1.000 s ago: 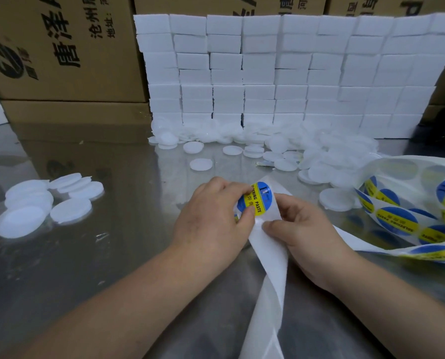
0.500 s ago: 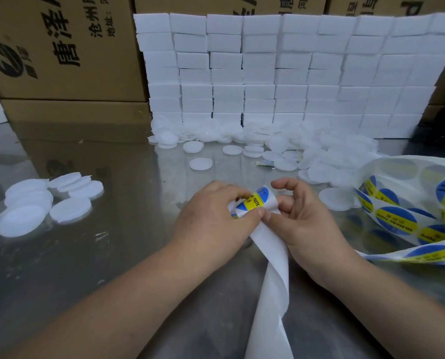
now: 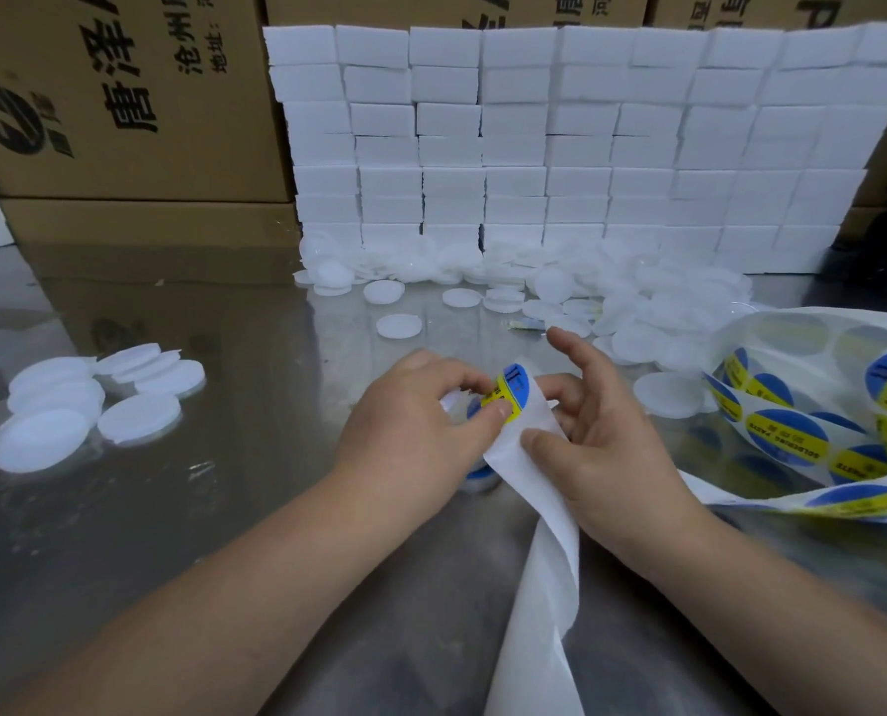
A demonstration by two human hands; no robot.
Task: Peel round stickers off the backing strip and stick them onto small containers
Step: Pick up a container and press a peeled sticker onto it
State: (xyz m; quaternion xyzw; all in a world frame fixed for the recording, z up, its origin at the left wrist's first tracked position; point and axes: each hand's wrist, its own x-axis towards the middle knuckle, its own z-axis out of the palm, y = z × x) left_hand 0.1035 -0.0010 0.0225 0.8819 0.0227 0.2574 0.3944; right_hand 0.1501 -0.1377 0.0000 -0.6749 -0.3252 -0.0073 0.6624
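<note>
Shiny steel worktop (image 3: 224,509), white foam blocks (image 3: 534,147) stacked behind. Your left hand (image 3: 410,431) is pinching the round blue-and-yellow sticker (image 3: 506,392), half-lifted between your hands. Your right hand (image 3: 601,441) is pinching the white paper backing strip (image 3: 534,509), its other fingers spread. Be peeling low and slow, avoiding creases.

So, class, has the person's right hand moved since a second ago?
Yes. The right hand has spread its fingers toward the pile of white containers, away from the person; its thumb still pins the backing strip beside the sticker.
</note>
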